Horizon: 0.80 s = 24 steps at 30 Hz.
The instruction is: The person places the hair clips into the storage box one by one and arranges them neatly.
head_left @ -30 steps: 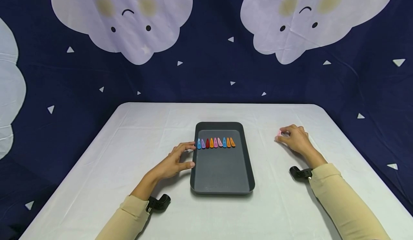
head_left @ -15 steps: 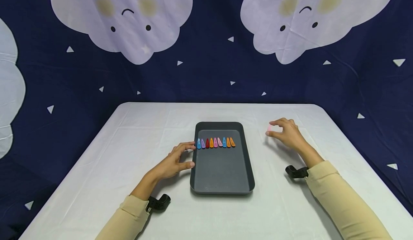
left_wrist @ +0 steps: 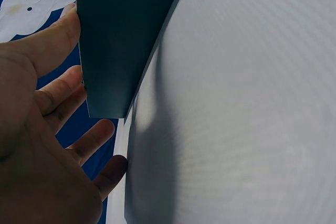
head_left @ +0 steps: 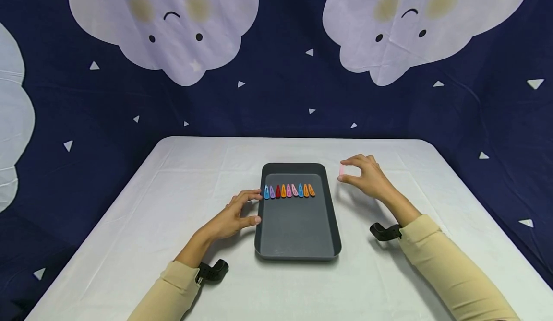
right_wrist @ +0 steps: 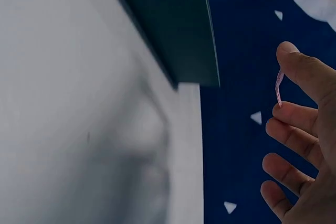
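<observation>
A pale pink hair clip (head_left: 341, 170) is pinched by its ends between the thumb and a fingertip of my right hand (head_left: 365, 174), raised above the table just right of the tray. The right wrist view shows the same pink clip (right_wrist: 279, 88) edge-on. My left hand (head_left: 231, 218) touches the left wall of the dark grey tray (head_left: 298, 234) with thumb and fingertips, fingers loosely extended. Inside the tray, across its upper part, lies a row of several snap hair clips (head_left: 289, 191) in blue, purple, red, orange and pink, side by side.
A white cloth covers the table (head_left: 207, 167). Behind its far edge hangs a navy curtain (head_left: 285, 105) with clouds and small white triangles. Each wrist wears a black camera, such as the left one (head_left: 213, 270).
My right hand has lifted the pink hair clip from the table's right side and carried it left toward the tray. My left hand and the tray have stayed put.
</observation>
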Each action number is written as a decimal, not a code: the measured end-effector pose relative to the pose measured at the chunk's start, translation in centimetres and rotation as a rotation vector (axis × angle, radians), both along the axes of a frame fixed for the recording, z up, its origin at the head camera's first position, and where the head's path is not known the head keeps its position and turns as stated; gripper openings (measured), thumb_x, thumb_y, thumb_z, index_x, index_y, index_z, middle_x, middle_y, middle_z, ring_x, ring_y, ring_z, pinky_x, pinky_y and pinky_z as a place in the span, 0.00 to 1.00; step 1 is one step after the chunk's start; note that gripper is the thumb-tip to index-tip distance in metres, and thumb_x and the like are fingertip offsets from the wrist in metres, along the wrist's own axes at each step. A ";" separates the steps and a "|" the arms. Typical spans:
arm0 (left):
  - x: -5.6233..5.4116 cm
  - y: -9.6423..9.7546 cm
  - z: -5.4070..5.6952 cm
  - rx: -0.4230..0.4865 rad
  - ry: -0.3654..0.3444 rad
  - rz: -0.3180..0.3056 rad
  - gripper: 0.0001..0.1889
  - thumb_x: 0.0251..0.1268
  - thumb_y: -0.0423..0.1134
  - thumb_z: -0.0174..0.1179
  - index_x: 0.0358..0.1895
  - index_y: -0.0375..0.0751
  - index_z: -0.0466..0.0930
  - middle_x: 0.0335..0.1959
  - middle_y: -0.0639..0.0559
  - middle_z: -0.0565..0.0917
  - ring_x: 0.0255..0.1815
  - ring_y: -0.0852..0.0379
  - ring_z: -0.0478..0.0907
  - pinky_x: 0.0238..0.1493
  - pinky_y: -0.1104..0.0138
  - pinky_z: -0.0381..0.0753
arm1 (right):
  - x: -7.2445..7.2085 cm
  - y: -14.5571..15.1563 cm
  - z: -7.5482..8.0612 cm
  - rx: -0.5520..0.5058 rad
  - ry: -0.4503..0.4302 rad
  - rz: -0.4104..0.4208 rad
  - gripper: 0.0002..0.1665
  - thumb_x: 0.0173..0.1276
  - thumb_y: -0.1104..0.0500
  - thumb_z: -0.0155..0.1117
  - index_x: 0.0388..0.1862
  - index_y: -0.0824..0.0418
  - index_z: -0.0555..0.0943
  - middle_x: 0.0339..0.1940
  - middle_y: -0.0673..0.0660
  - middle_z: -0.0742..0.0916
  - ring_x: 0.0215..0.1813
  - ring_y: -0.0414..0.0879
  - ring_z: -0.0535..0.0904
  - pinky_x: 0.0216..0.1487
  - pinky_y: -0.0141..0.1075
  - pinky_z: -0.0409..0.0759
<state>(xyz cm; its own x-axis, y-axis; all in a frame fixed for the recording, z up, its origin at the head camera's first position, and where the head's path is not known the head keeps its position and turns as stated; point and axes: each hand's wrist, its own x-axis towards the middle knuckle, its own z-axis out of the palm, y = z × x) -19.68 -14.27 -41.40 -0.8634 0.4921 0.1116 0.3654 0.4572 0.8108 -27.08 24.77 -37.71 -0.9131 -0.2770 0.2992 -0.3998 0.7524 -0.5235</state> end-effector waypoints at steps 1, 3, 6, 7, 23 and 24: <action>0.0 0.0 0.0 0.000 -0.001 0.000 0.28 0.60 0.43 0.63 0.63 0.44 0.67 0.73 0.49 0.60 0.73 0.42 0.51 0.67 0.37 0.46 | 0.1 -0.3 0.0 0.002 0.001 0.006 0.31 0.55 0.49 0.72 0.55 0.62 0.79 0.54 0.62 0.80 0.53 0.56 0.68 0.52 0.48 0.64; 0.0 0.0 0.0 0.002 -0.001 0.000 0.28 0.59 0.43 0.64 0.63 0.44 0.67 0.73 0.49 0.60 0.73 0.42 0.51 0.67 0.37 0.45 | 0.2 -0.9 0.2 0.004 -0.001 0.017 0.31 0.55 0.48 0.72 0.55 0.61 0.79 0.55 0.61 0.80 0.53 0.56 0.68 0.53 0.48 0.64; 0.0 0.0 0.1 0.000 0.004 -0.002 0.28 0.59 0.43 0.64 0.63 0.43 0.67 0.73 0.49 0.61 0.73 0.42 0.51 0.68 0.38 0.45 | 0.3 -1.6 0.3 0.009 -0.007 0.026 0.31 0.55 0.47 0.72 0.56 0.60 0.79 0.55 0.60 0.80 0.53 0.54 0.68 0.53 0.48 0.65; 0.0 0.0 0.2 -0.002 0.005 -0.002 0.28 0.59 0.43 0.64 0.63 0.43 0.67 0.73 0.49 0.61 0.73 0.42 0.51 0.68 0.38 0.45 | 0.4 -1.9 0.3 0.008 -0.012 0.028 0.31 0.55 0.47 0.72 0.56 0.59 0.79 0.55 0.59 0.80 0.53 0.54 0.68 0.53 0.48 0.65; 0.1 0.0 0.2 -0.006 0.006 -0.003 0.28 0.59 0.44 0.64 0.63 0.43 0.67 0.73 0.49 0.61 0.73 0.41 0.51 0.67 0.37 0.44 | 0.2 -4.7 -1.3 0.084 -0.008 0.086 0.30 0.54 0.48 0.73 0.54 0.59 0.80 0.54 0.58 0.82 0.51 0.53 0.68 0.52 0.49 0.63; 0.1 0.0 0.3 -0.006 0.004 -0.003 0.29 0.59 0.44 0.64 0.63 0.43 0.67 0.73 0.50 0.61 0.73 0.42 0.51 0.68 0.37 0.44 | 0.2 -4.8 -1.4 0.090 -0.008 0.087 0.30 0.53 0.48 0.73 0.54 0.59 0.81 0.53 0.58 0.82 0.50 0.53 0.69 0.52 0.49 0.63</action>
<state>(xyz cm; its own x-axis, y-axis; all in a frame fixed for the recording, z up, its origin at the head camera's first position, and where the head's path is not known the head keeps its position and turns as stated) -19.57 -14.28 -41.15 -0.8614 0.4954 0.1121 0.3702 0.4613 0.8063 -26.92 19.98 -39.09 -0.8866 -0.3808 0.2623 -0.4618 0.7592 -0.4587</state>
